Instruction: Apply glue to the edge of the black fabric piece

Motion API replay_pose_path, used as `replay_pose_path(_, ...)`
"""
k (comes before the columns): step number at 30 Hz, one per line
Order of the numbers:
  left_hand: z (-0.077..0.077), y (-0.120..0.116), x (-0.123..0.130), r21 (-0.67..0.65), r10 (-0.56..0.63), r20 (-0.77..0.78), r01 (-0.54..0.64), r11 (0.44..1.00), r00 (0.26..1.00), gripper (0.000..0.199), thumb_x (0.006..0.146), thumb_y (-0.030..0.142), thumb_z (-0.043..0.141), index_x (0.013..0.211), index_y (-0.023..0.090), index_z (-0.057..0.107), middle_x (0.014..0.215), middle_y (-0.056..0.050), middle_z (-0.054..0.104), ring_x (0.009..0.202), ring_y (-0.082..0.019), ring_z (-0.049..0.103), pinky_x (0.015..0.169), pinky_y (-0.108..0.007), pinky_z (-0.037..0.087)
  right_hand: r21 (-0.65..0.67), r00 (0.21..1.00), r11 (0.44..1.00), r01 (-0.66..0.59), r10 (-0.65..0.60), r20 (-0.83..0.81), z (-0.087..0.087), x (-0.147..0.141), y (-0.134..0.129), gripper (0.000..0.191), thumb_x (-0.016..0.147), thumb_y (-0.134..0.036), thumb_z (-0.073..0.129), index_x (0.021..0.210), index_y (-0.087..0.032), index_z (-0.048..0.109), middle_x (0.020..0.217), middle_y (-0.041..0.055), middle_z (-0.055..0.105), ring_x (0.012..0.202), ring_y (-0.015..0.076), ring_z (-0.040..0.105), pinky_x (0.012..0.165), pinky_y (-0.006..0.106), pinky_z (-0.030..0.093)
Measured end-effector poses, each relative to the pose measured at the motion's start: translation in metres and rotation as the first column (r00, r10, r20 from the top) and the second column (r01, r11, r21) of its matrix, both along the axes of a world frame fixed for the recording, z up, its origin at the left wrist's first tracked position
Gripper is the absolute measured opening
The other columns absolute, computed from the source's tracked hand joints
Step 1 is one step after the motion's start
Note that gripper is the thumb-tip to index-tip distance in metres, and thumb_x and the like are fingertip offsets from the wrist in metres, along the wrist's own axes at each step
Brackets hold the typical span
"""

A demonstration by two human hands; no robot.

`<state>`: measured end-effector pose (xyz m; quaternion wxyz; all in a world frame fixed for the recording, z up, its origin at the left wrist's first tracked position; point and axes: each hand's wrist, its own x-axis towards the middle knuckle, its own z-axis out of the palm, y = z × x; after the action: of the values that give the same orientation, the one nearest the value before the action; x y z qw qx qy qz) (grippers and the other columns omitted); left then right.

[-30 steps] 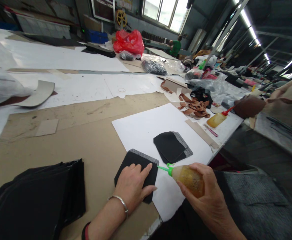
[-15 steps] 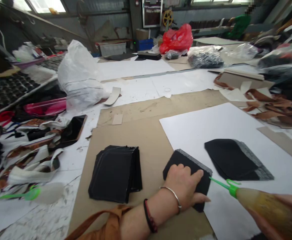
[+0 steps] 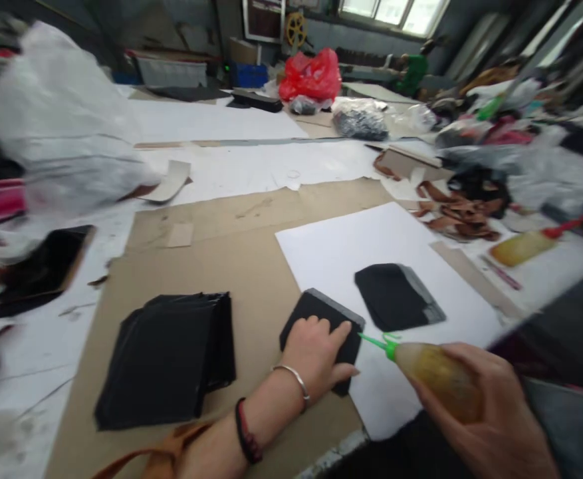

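Note:
My left hand (image 3: 316, 356) presses down on a black flat piece (image 3: 298, 309) with a grey strip along its far edge. Its index finger and thumb are stretched apart, while the other fingers are bent on the piece. In my right hand (image 3: 495, 406) is a squeeze glue bottle (image 3: 438, 372) with yellow-brown contents. The bottle's thin green nozzle (image 3: 371, 340) points left, its tip at the grey-strip corner of the piece, close to my left index finger. Right of this, black pieces with grey edges (image 3: 395, 296) lie on a white sheet (image 3: 331, 246).
A stack of black pieces (image 3: 159, 366) lies to the left on brown board (image 3: 231, 266). A white plastic bag (image 3: 72, 133) and a phone-like dark slab (image 3: 46, 256) are further left. At the right lie brown strips (image 3: 461, 213) and another bottle with a red nozzle (image 3: 523, 246).
The view has swung to the right, so everything sits further left in the picture, and more of my right hand shows. The nozzle tip stays by the same corner of the piece.

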<state>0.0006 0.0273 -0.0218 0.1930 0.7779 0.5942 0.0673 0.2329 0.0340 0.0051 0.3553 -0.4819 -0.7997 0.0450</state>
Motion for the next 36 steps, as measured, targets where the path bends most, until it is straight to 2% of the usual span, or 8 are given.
replay_pose_path(4, -0.003, 0.001, -0.001, -0.012, -0.014, 0.02, 0.014, 1.0, 1.0, 0.063, 0.079, 0.057, 0.059, 0.131, 0.024, 0.048, 0.093, -0.01, 0.062, 0.088, -0.029, 0.057, 0.071, -0.04, 0.045, 0.047, 0.989, 0.999, -0.023, 0.015, 0.145, 0.008, -0.011, -0.009, 0.036, 0.083, -0.032, 0.063, 0.113, -0.017, 0.048, 0.101, 0.0087, 0.055, 0.092, 0.0225, 0.056, 0.08, 0.036, 0.05)
replay_pose_path(11, 0.0, 0.0, 0.001, -0.035, -0.012, -0.034, 0.011, 0.999, 0.999, 0.061, 0.081, 0.057, 0.055, 0.132, 0.025, 0.046, 0.094, -0.008, 0.061, 0.089, -0.028, 0.056, 0.072, -0.039, 0.045, 0.109, 0.99, 0.994, -0.003, -0.013, 0.142, 0.01, -0.015, -0.001, 0.034, 0.083, -0.027, 0.063, 0.111, -0.014, 0.048, 0.1, 0.0097, 0.054, 0.094, 0.0219, 0.055, 0.081, 0.034, 0.05)
replay_pose_path(17, -0.002, 0.001, 0.001, -0.039, -0.013, -0.03, 0.012, 0.999, 0.999, 0.061, 0.081, 0.057, 0.056, 0.132, 0.026, 0.046, 0.093, -0.008, 0.061, 0.089, -0.027, 0.056, 0.072, -0.039, 0.044, 0.083, 0.986, 0.996, -0.017, 0.003, 0.168, 0.013, -0.013, -0.004, 0.034, 0.083, -0.025, 0.063, 0.111, -0.013, 0.048, 0.101, 0.0095, 0.054, 0.095, 0.0207, 0.055, 0.083, 0.032, 0.049)
replay_pose_path(23, 0.001, 0.0, 0.001, -0.033, -0.013, -0.043, 0.012, 0.999, 0.999, 0.061, 0.081, 0.056, 0.057, 0.133, 0.026, 0.046, 0.093, -0.007, 0.061, 0.089, -0.026, 0.056, 0.072, -0.037, 0.043, 0.076, 0.989, 0.997, -0.016, 0.004, 0.15, 0.016, -0.015, -0.005, 0.034, 0.082, -0.023, 0.063, 0.111, -0.015, 0.048, 0.1, 0.0089, 0.054, 0.093, 0.0213, 0.055, 0.081, 0.034, 0.05)
replay_pose_path(36, 0.002, 0.001, 0.001, -0.029, -0.011, -0.032, 0.01, 1.0, 0.999, 0.06, 0.081, 0.055, 0.057, 0.132, 0.025, 0.047, 0.094, -0.008, 0.062, 0.09, -0.027, 0.056, 0.073, -0.038, 0.044, 0.058, 0.989, 0.998, 0.021, -0.029, 0.144, 0.014, -0.016, -0.002, 0.032, 0.082, -0.028, 0.062, 0.11, -0.02, 0.047, 0.098, 0.0071, 0.054, 0.09, 0.0216, 0.056, 0.079, 0.036, 0.052)
